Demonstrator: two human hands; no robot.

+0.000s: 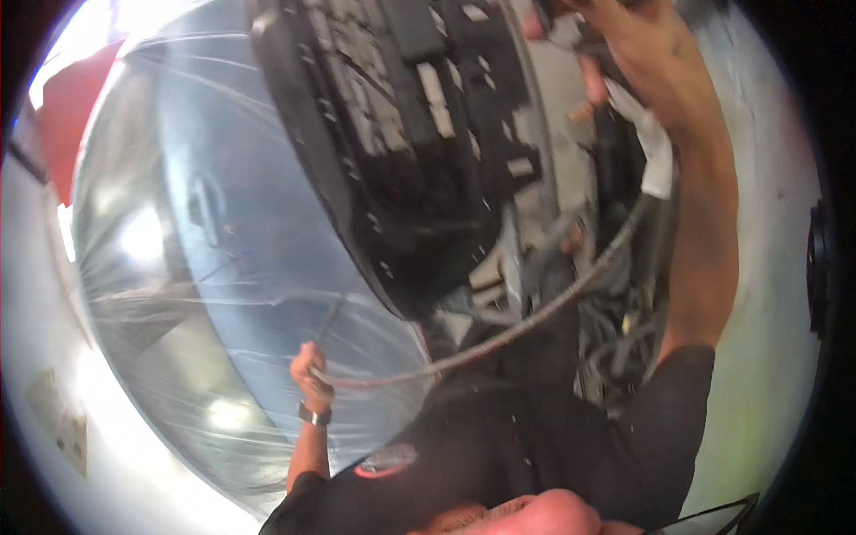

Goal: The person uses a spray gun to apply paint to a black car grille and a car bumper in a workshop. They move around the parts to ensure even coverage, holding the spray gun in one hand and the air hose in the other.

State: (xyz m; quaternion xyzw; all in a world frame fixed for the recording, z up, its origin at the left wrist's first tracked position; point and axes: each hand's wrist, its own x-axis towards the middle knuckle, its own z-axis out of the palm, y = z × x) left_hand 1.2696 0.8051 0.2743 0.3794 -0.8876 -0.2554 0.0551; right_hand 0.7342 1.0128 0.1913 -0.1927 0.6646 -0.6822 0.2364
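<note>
At lower left, my left hand [310,367] is closed around a thin greyish hose [508,337]. The hose curves in a slack arc across the front of my body and up to the right. It runs to a curved white piece [656,156] beneath my raised right hand [590,67]. The right hand's fingers are curled around what looks like a hose-fed tool; its dark body is blurred and partly cut off by the upper edge, so its exact kind is unclear. Close to the right hand is a large black and grey part [419,169] with slots and openings.
A blue car body [259,232] under clear plastic film fills the left side. Dark engine-bay parts and tubing [615,348] lie beside my right arm. A red panel [76,111] stands at far left, and a pale wall [762,223] rises on the right.
</note>
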